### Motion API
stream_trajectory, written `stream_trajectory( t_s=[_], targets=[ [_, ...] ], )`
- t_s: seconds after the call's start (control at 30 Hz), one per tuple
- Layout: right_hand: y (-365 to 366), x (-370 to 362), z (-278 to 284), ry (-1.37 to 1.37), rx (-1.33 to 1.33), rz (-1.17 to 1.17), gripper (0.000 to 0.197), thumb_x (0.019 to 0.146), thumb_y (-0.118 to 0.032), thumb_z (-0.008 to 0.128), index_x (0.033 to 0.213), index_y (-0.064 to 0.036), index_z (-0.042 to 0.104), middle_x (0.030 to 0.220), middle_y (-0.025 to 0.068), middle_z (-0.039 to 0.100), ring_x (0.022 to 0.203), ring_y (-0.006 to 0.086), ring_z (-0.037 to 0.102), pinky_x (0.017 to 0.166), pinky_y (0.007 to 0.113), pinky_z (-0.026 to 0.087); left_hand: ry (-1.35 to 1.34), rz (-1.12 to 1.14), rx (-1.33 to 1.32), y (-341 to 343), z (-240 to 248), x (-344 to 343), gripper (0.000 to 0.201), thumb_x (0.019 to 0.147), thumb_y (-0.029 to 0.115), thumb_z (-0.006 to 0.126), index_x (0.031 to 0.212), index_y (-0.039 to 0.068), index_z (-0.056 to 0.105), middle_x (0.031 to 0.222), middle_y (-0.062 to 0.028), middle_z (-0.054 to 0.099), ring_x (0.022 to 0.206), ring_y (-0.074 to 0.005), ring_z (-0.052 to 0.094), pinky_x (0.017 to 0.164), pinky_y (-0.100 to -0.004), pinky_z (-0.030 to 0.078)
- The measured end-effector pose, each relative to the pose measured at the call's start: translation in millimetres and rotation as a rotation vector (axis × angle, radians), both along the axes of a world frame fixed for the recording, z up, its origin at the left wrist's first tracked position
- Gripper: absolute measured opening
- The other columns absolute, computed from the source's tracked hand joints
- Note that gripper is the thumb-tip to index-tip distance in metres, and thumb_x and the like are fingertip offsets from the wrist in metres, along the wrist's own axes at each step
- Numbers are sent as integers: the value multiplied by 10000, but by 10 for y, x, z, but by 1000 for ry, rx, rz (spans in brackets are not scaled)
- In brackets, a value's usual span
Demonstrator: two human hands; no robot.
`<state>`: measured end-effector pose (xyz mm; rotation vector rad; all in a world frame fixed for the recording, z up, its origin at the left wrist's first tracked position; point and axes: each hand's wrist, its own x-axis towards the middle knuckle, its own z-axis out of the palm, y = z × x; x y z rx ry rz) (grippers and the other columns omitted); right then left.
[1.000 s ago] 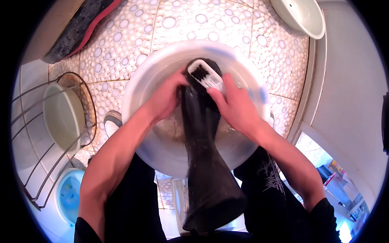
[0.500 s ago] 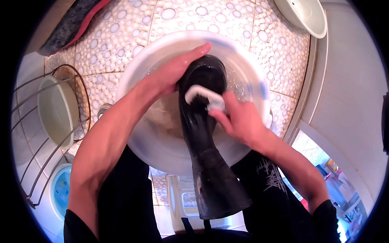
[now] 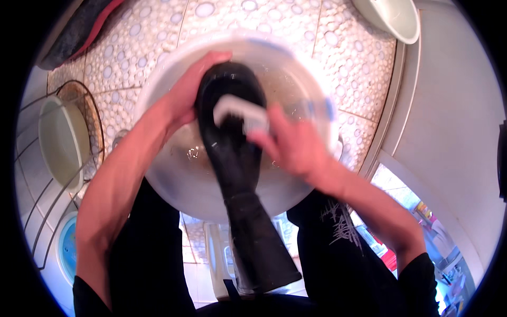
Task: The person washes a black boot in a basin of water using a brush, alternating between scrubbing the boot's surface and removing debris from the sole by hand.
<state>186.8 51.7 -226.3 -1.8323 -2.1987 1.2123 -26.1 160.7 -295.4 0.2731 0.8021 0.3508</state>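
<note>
A black rubber boot (image 3: pixel 240 174) lies over a large white basin (image 3: pixel 182 203), its toe pointing away from me and its shaft opening between my knees. My left hand (image 3: pixel 193 84) is wrapped around the toe from the left, with the fingers underneath mostly hidden. In my right hand (image 3: pixel 296 142) is a white scrubbing brush (image 3: pixel 240 108) with dark bristles, pressed on the boot's upper. Motion smears the brush and that hand. Shallow, cloudy water (image 3: pixel 187 150) shows in the basin below the boot.
A wire rack (image 3: pixel 39 140) with a pale green basin (image 3: pixel 63 142) stands at the left, above a blue-and-white basin (image 3: pixel 68 248). Another pale basin (image 3: pixel 393 18) is at the upper right. A stool (image 3: pixel 216 253) sits between my legs. Pebble-patterned tiles (image 3: pixel 348 68) cover the floor.
The boot, basin and both hands appear farther left in the picture, along with the whole scene. My left hand still holds the toe, and the brush stays on the boot's upper.
</note>
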Motion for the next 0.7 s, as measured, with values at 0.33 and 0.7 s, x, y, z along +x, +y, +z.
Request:
stream_trajectory(
  t_s=[0.33,0.7],
  targets=[
    [158,66,-182,86,144,127,387,1000,-450,594,1064,-93,460,632,183,640,598,450,639,515,538,496,162,26,108,-70,-26,174,393,997,418,562,1112,65,689,1000,-75,734,870,-168,708,831,-332,581],
    [289,6,129,-83,54,154,408,1003,-471,579,1040,-78,471,659,197,655,631,445,662,542,527,520,153,-11,162,-106,160,94,359,1015,383,549,1082,53,673,955,-58,718,820,-140,693,766,-296,575]
  ],
)
